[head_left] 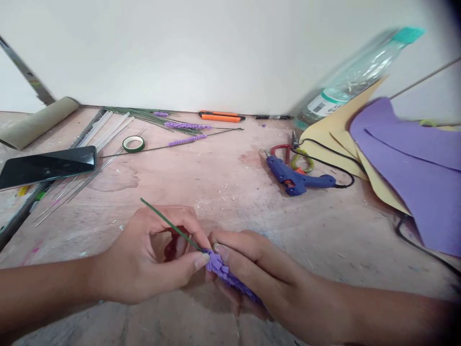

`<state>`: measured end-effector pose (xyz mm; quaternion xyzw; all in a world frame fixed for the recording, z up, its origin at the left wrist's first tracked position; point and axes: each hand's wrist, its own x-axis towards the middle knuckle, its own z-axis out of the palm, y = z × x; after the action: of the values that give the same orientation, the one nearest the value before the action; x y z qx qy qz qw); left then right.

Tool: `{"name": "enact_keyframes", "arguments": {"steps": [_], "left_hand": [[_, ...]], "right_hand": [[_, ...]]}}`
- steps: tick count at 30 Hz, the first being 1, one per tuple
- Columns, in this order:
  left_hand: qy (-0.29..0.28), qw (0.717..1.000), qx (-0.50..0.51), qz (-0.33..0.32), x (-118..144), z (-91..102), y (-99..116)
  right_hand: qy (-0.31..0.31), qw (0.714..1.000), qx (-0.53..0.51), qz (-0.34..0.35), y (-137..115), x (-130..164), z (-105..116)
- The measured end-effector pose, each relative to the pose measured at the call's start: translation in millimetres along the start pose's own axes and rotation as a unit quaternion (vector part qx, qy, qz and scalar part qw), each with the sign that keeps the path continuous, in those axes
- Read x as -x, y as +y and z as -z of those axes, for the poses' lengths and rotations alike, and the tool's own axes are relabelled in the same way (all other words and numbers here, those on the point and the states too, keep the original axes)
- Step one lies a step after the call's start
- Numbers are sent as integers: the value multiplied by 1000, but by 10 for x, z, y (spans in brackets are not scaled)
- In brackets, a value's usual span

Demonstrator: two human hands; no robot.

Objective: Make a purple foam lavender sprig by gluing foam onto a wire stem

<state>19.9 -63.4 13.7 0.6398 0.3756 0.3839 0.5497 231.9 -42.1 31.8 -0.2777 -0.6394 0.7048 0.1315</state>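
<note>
Between my hands is a handmade purple flower (pixel 219 265) with a thin green stem (pixel 165 221). My left hand (pixel 158 254) pinches the flower's end where the stem meets the purple strips, thumb and forefinger closed on it. Around the purple part, the fingers of my right hand (pixel 255 269) are wrapped, its thumb pressing near the same end. The stem points up and left, free at its tip. Part of the flower is hidden beneath my right hand.
A blue glue gun (pixel 295 177) lies right of centre by scissors (pixel 288 151). Purple sheets (pixel 406 154) and a bottle (pixel 345 91) stand at right. Green tape (pixel 133 144), finished flower stems (pixel 187 140), wires (pixel 86 178), a phone (pixel 50 166) and a cardboard tube (pixel 39 122) lie left.
</note>
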Motion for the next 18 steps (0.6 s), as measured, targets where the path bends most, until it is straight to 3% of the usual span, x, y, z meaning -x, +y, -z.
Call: {"name": "enact_keyframes", "arguments": {"steps": [3, 6, 8, 12, 14, 16, 18], "left_hand": [[33, 999, -7, 17, -1, -6, 5], [83, 996, -3, 39, -32, -2, 19], [113, 992, 20, 59, -60, 3, 22], [152, 986, 16, 68, -88, -5, 1], [157, 986, -10, 50, -83, -15, -10], [151, 988, -30, 28, -76, -24, -13], [145, 988, -41, 12, -72, -30, -11]], "right_hand": [[25, 998, 58, 3, 0, 10, 7], [96, 968, 197, 119, 29, 8, 56], [142, 925, 299, 189, 61, 0, 93], [209, 818, 491, 213, 122, -18, 138], [218, 779, 543, 225, 134, -28, 149], [216, 771, 552, 233, 132, -40, 155], [209, 780, 538, 240, 125, -53, 152]]}}
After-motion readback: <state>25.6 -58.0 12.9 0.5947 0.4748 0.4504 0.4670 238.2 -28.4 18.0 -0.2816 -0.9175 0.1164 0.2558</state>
